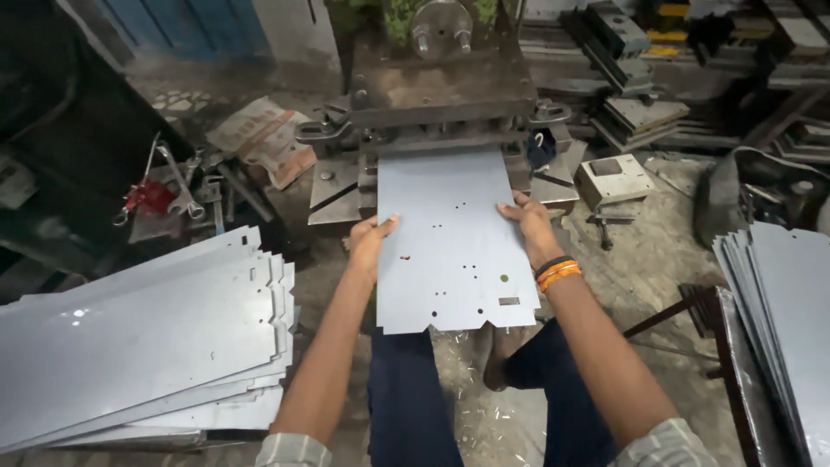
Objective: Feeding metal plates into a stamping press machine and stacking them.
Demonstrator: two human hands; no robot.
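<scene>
Both hands gripping the grey metal sheet [450, 242] by its long edges: left hand [370, 242] clamped on the left edge, fingers on top, thumb side tucked under; right hand [527, 223] pinching the right edge a bit further fwd, orange and black bands at the wrist. Sheet held roughly level, far end pushed in under the dark press die [441, 95], near end hanging over the knees, notched corners toward the body, small punched holes and one slot scattered across the face.

Step in hand, by the look of it: feeding and lining up the sheet in the press for a punch stroke. Far edge reaches the die mouth — depth of insertion not visible. Next move likely needs the sheet square to the die and seated vs. whatever stop is inside, fingers kept well back of the tooling.

Pose: both forearms stretched fwd and nearly straight, converging on the sheet, wrists slightly bent down, striped cuffs at the elbows. Seated low, legs in dark trousers apart under the sheet.

Around: stack of similar sheets [147, 346] fanned out on the left, another stack [778, 311] leaning on the right. Spanners [181, 186] and a red tool [149, 197] near the left of the press, small metal box [616, 177] to its right. Metal chips on the floor [484, 406] betw. the legs.
</scene>
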